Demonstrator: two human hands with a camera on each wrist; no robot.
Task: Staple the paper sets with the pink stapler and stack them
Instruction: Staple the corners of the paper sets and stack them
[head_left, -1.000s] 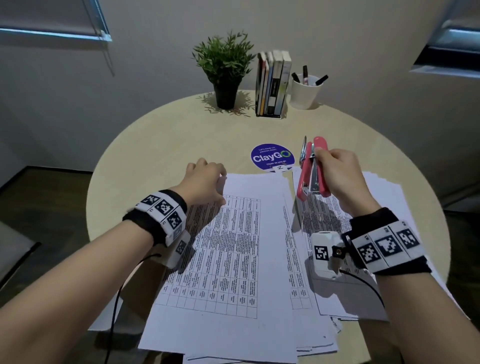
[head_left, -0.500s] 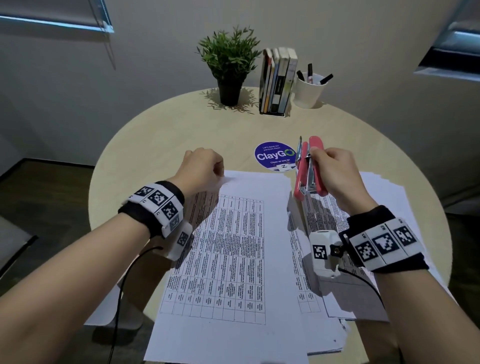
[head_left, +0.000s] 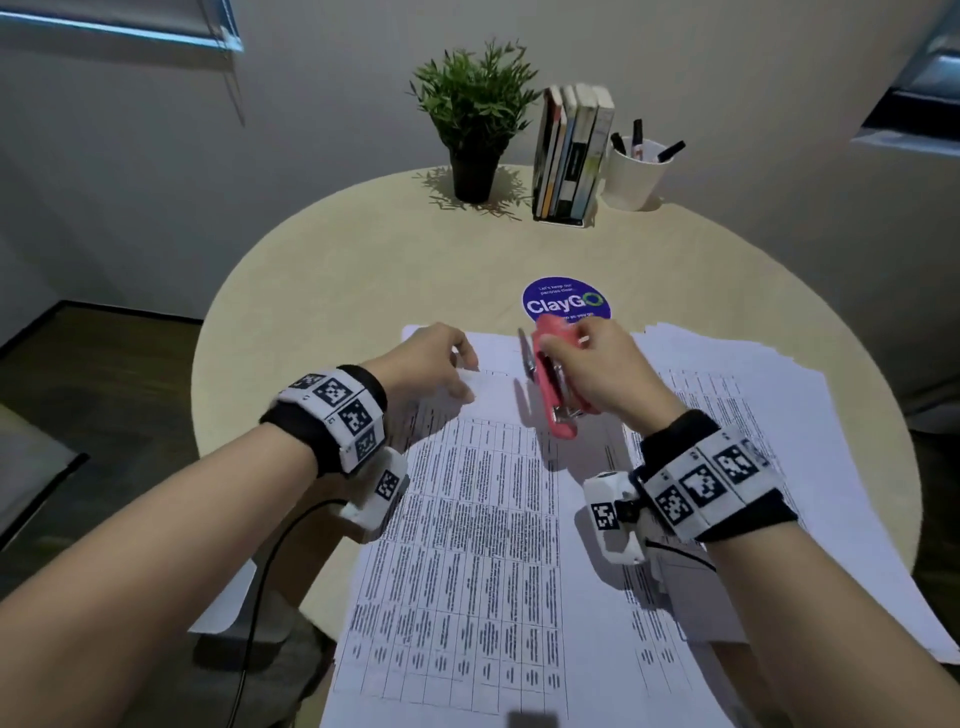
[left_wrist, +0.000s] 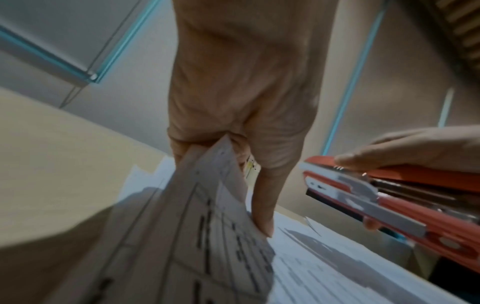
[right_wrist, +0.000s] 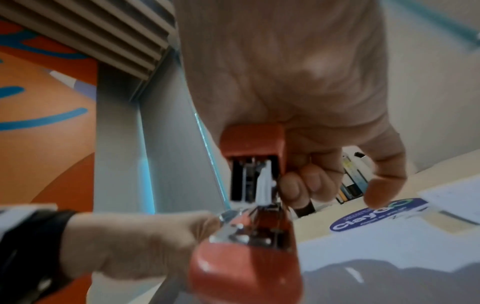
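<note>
Leftward-shifted right hand (head_left: 605, 371) grips pink stapler (head_left: 555, 387) beside left hand (head_left: 431, 364).

An office nook.
Round table (head_left: 322, 270) carrying books (head_left: 571, 150), pen cup (head_left: 636, 174), potted plant (head_left: 475, 117) along its far edge.

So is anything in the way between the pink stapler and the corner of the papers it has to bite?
Nothing visible is. The right hand holds the pink stapler above the sheets, and the left hand pinches the paper set by its lifted far corner. Only open air lies between the stapler's mouth and that corner.
</note>
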